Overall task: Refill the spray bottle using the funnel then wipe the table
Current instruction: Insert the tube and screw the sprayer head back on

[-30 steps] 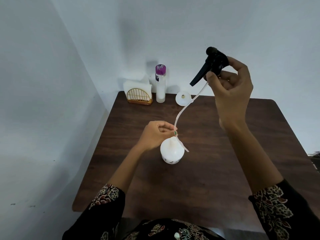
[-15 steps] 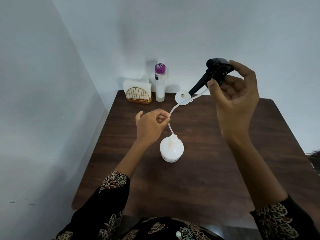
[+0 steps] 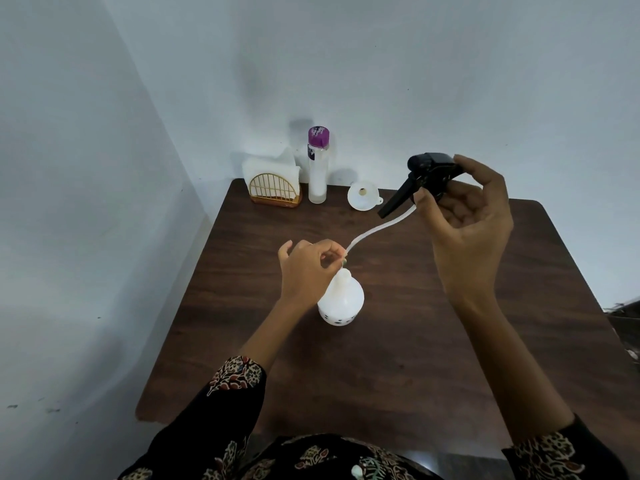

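A round white spray bottle stands uncapped in the middle of the dark wooden table. My right hand grips the black trigger spray head up in the air, right of the bottle. Its thin white dip tube curves down to the left. My left hand pinches the tube's lower end just above the bottle's neck. A small white funnel lies at the table's back edge. A tall clear refill bottle with a purple cap stands left of the funnel.
A gold wire holder with white napkins stands in the back left corner, next to the refill bottle. White walls close off the table's back and left sides. Bare wood lies in front of and right of the spray bottle.
My right hand lowered the spray head and tilted it flatter. My left hand let go of the bottle's neck and pinched the tube's end, then brought it down near the neck.
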The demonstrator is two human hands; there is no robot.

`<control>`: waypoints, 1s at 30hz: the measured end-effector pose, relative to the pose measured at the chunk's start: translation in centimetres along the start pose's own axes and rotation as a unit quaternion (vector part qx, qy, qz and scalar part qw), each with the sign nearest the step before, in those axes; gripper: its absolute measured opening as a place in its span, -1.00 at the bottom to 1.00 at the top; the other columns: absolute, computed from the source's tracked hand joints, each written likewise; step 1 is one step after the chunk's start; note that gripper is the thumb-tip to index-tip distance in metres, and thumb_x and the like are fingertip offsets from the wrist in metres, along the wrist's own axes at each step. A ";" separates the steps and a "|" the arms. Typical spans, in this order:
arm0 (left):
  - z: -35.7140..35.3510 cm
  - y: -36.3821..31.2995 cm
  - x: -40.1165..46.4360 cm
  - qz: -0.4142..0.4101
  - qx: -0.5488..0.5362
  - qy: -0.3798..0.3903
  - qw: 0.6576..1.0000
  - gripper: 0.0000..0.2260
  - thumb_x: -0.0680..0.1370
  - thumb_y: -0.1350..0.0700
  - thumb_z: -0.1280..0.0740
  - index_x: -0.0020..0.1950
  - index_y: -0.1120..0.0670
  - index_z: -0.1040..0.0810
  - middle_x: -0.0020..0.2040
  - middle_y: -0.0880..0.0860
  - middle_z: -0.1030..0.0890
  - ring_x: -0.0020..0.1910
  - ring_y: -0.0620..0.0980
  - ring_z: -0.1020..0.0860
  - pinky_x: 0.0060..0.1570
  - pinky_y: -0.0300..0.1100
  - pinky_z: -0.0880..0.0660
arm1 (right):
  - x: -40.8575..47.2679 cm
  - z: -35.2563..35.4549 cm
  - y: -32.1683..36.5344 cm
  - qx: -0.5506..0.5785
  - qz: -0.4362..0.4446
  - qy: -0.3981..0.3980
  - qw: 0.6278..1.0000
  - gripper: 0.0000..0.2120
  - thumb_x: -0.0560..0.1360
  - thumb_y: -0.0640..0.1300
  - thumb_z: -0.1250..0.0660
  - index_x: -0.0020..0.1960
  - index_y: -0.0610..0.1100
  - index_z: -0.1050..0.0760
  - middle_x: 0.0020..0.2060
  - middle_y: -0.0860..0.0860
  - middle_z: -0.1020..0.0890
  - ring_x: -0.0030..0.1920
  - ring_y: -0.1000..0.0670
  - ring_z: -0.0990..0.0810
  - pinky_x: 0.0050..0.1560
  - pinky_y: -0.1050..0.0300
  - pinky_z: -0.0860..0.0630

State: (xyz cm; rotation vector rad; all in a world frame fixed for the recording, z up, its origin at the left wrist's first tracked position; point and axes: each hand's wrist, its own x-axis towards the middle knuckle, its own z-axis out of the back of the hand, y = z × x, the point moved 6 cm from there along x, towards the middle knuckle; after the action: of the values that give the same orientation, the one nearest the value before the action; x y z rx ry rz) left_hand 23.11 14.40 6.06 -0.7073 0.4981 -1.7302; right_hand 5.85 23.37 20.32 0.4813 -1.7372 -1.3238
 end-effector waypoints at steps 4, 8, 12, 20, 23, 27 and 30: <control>-1.0 0.4 -1.1 0.003 0.027 0.016 1.000 -0.95 0.49 -0.03 -0.38 -0.08 -0.12 -0.61 -0.08 -0.16 -0.64 0.04 -0.16 -0.48 0.32 -0.03 -0.12 | -0.2 -0.2 -1.0 -0.018 -0.010 0.026 0.999 -0.56 0.41 -0.24 -0.47 0.24 -0.14 -0.44 -0.05 -0.12 -0.63 -0.01 -0.04 -0.66 0.05 0.12 -0.58; -1.4 1.3 -1.3 0.031 0.021 0.028 0.999 -0.91 0.49 -0.10 -0.34 -0.07 -0.14 -0.60 0.02 -0.18 -0.61 0.13 -0.15 -0.44 0.28 -0.03 -0.14 | -0.5 -0.4 -2.3 -0.044 -0.020 0.048 0.998 -0.56 0.41 -0.21 -0.47 0.24 -0.08 -0.43 -0.01 -0.12 -0.62 0.02 -0.03 -0.64 0.07 0.08 -0.58; -1.7 1.1 -1.3 0.029 -0.015 0.026 0.999 -0.81 0.50 -0.13 -0.31 0.08 -0.19 -0.56 0.06 -0.22 -0.60 0.15 -0.19 -0.43 0.24 -0.09 -0.13 | -0.8 -0.5 -3.1 -0.052 -0.028 0.058 0.997 -0.56 0.41 -0.22 -0.47 0.23 -0.09 -0.43 -0.01 -0.12 -0.62 0.00 -0.02 -0.64 0.06 0.12 -0.58; -2.1 1.3 -1.9 0.043 -0.030 0.009 0.999 -0.85 0.51 -0.07 -0.33 0.05 -0.12 -0.61 0.08 -0.16 -0.62 0.12 -0.15 -0.47 0.17 -0.16 -0.14 | -1.5 -1.7 -4.5 -0.082 -0.036 0.107 0.990 -0.55 0.40 -0.23 -0.47 0.24 -0.11 -0.43 -0.03 0.08 -0.62 -0.02 0.10 -0.64 0.02 0.25 -0.57; -3.7 2.2 -3.0 0.087 -0.194 0.082 0.974 -0.51 0.47 -0.07 -0.39 0.36 -0.10 -0.34 0.13 -0.11 -0.60 0.13 -0.11 -0.51 0.19 -0.09 -0.36 | -2.0 -2.3 -5.8 -0.089 -0.053 0.127 0.987 -0.55 0.40 -0.23 -0.48 0.24 -0.10 -0.42 -0.03 0.12 -0.61 -0.02 0.15 -0.63 0.01 0.29 -0.56; -5.3 3.4 -4.4 0.166 -0.255 0.108 0.947 -0.40 0.37 -0.09 -0.48 0.36 -0.09 -0.35 0.21 -0.07 -0.57 0.18 -0.08 -0.52 0.15 0.00 -0.52 | -3.4 -3.4 -8.3 -0.089 -0.085 0.155 0.980 -0.57 0.40 -0.27 -0.47 0.18 -0.02 -0.41 -0.05 0.15 -0.61 -0.06 0.20 -0.62 -0.04 0.34 -0.53; -5.8 3.8 -4.7 0.177 -0.246 0.105 0.947 -0.45 0.30 -0.21 -0.42 0.26 -0.13 -0.47 0.15 -0.10 -0.59 0.15 -0.10 -0.53 0.12 0.01 -0.53 | -3.8 -4.2 -9.5 -0.099 -0.093 0.166 0.977 -0.58 0.41 -0.26 -0.46 0.18 -0.03 -0.40 -0.07 0.21 -0.59 -0.08 0.28 -0.60 -0.05 0.41 -0.51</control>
State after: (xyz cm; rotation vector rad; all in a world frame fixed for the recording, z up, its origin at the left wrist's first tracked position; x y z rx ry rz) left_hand 22.63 17.75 -1.56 -0.7266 1.1600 -1.3526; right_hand 9.49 20.36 10.32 0.7175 -1.2968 -1.4379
